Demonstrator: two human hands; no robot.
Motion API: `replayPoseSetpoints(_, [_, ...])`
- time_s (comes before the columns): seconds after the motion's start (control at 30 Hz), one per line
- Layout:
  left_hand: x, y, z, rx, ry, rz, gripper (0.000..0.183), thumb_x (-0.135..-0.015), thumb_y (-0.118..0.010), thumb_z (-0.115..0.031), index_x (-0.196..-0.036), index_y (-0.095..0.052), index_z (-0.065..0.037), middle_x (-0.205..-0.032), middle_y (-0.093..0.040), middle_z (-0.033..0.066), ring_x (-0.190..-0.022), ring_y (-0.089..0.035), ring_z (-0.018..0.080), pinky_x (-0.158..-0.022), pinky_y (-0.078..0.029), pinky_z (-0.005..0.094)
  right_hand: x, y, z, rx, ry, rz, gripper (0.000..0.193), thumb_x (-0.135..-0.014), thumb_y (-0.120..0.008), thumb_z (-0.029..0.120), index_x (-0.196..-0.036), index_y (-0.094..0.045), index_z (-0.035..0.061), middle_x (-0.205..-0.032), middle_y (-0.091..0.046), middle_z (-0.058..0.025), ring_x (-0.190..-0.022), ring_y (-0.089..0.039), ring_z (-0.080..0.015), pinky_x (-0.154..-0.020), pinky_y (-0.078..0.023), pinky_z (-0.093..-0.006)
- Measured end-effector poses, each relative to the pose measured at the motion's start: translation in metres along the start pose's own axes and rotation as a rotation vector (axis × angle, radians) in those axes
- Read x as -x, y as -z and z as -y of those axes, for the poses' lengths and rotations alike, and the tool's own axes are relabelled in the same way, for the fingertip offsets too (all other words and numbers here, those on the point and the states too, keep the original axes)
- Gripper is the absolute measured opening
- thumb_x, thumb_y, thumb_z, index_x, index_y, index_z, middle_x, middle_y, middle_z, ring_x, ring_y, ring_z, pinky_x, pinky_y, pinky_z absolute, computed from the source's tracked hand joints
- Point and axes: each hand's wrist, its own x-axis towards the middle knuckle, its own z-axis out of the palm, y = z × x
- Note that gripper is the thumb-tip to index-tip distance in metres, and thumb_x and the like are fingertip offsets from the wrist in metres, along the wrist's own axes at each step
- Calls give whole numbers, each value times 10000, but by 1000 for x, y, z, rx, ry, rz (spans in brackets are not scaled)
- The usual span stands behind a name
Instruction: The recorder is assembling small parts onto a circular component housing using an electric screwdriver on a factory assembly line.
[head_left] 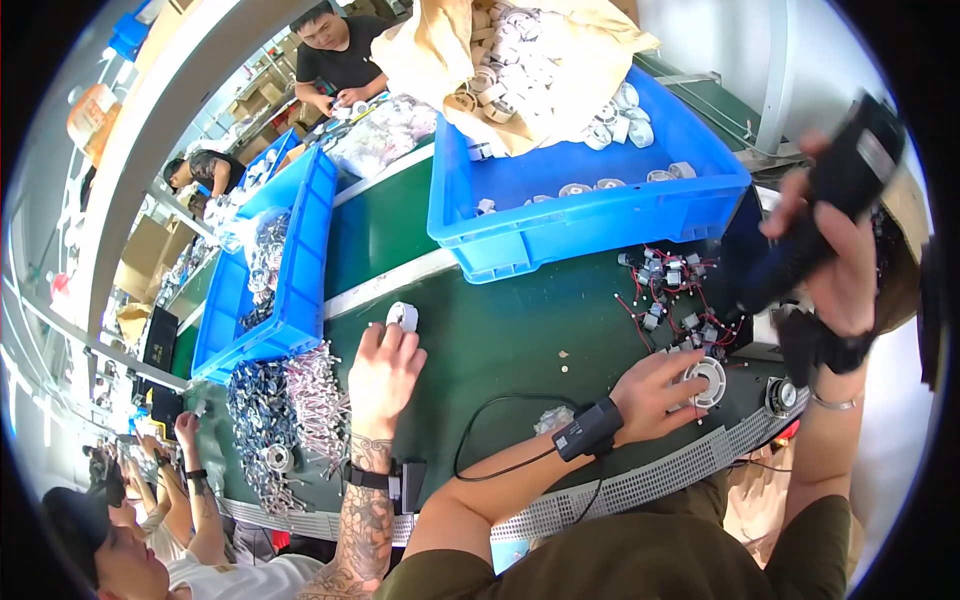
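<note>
My left hand (650, 398) is closed on the left edge of a white round plastic housing (709, 382) at the table's near right side. Raised at the right, my right hand (845, 250) is wrapped round a black handheld power tool (855, 160), blurred by motion, its lower end pointing down toward the table. Just beyond the housing lies a pile of small motors with red wires (690, 318). To the right of my left hand is a round speaker-like part (781, 396) at the table's edge.
A large blue crate (600, 222) with a paper bag of white housings (530, 70) stands ahead. A co-worker's tattooed arm reaches in; that hand (385, 365) touches a white ring (403, 316). Another blue crate (308, 280) and wire bundles (265, 420) lie left.
</note>
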Motion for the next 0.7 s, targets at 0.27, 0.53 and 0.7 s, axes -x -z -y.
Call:
replayPoseSetpoints(0.27, [3, -5, -3, 54, 77, 44, 352, -667, -779, -171, -974, -637, -74, -1211, -545, 168, -931, -607, 305, -813, -500, 387, 75, 90, 12, 285, 43, -231, 573, -834, -607, 178, -1294, -333, -24, -766, -454, -39, -670, -454, -120, -639, -381, -243])
replayPoseSetpoints(0.53, [5, -5, -2, 64, 74, 38, 359, -669, -778, -165, -982, -631, -69, -1212, -541, 173, -998, -595, 326, -818, -502, 394, 151, 100, 14, 465, 58, -330, 711, -817, -659, 276, -1333, -283, -36, -778, -475, -34, -693, -471, -110, -688, -366, -240])
replayPoseSetpoints(0.7, [5, -6, -1, 65, 57, 26, 367, -671, -777, -169, -990, -627, -67, -1217, -536, 173, -1015, -589, 334, -826, -501, 396, 149, 88, 4, 454, 49, -335, 716, -801, -680, 289, -1310, -298, -40, -784, -482, -36, -687, -474, -110, -675, -379, -249])
